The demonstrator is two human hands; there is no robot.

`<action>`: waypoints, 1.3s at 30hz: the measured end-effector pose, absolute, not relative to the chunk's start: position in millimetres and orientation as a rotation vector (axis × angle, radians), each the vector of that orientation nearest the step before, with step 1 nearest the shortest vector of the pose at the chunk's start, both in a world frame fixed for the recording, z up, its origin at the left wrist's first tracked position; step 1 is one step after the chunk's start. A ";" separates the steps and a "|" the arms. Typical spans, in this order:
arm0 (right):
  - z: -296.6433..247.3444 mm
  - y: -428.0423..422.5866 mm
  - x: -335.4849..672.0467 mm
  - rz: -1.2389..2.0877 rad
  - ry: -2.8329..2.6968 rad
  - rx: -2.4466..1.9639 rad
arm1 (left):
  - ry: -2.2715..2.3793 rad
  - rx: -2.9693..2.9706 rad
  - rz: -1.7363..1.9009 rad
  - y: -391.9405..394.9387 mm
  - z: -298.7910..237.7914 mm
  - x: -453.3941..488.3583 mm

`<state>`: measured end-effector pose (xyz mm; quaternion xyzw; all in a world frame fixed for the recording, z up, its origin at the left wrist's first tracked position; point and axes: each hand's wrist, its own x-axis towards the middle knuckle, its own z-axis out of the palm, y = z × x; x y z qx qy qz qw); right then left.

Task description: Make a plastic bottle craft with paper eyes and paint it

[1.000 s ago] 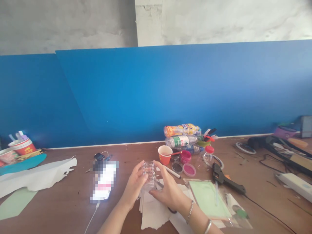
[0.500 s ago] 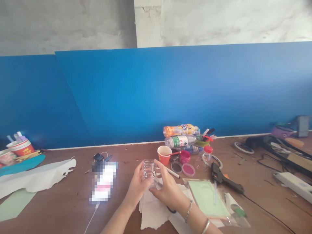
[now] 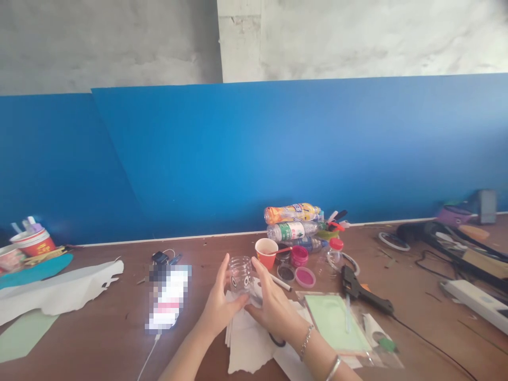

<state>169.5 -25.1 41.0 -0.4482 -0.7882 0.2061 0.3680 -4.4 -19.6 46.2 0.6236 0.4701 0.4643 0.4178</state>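
While the person's left hand [image 3: 219, 304] and right hand [image 3: 273, 307] curve around a clear ribbed container [image 3: 240, 268], one on each side, they hold it between them, its two eye shapes [image 3: 246, 281] facing the near side; the container is at the near middle of the brown table [image 3: 99, 338], over white paper [image 3: 248, 346], though whether it touches that paper cannot be told; just beyond, slightly right, stands a red paper cup [image 3: 265, 260]; farther right lies a black glue gun [image 3: 367, 296]; a lit phone [image 3: 169, 296] lies left.
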 end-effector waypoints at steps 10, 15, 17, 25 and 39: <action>62.8 -25.5 184.7 0.528 -2.071 -1.343 | 1.420 1.736 1.206 27.3 35.6 -14.6; 69.5 -30.8 192.3 0.532 -2.118 -1.421 | 1.430 1.814 1.181 32.1 16.3 -10.7; 70.4 -32.5 194.7 0.529 -2.124 -1.437 | 1.429 1.858 1.166 30.5 13.1 -9.3; 67.1 -32.2 198.8 0.495 -2.137 -1.484 | 1.467 1.845 1.045 22.9 19.8 -14.4; 60.4 -22.8 196.5 0.351 -2.138 -1.656 | 1.476 1.568 1.095 12.7 20.6 -11.0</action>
